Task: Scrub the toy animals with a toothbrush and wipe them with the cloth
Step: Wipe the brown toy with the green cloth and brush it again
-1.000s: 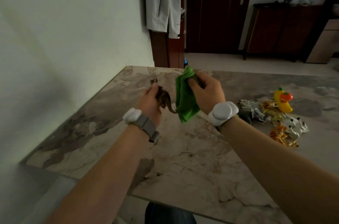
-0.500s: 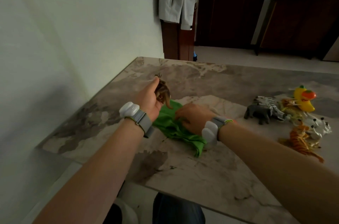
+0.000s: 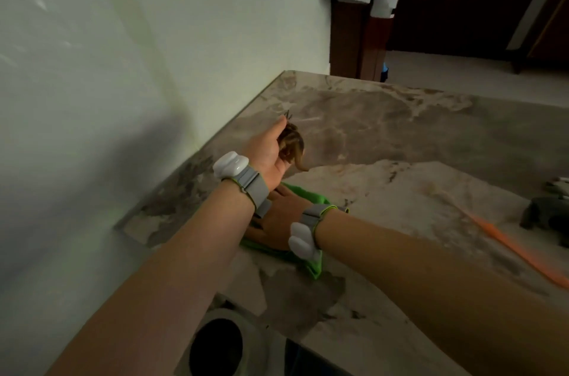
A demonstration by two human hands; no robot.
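Hands: left hand (image 3: 267,151) is curled round the brown toy (image 3: 293,144), held clear of the desk (image 3: 400,135) at centre frame, tail hanging out. Right hand (image 3: 278,221) lies palm down on the green cloth (image 3: 309,194), lower centre. It looks flat, fingertips hidden behind the left wrist. Arms cross there.

Risks, my read:
- A wiping tug could pull the toy out of a light grip.
- Cloth may slide and bunch on the smooth desk.
- Crossed arms could snag when it's lifted.

Grey toy (image 3: 542,215) and blurred orange toy (image 3: 508,241) sit at the right edge, well apart. No toothbrush visible.
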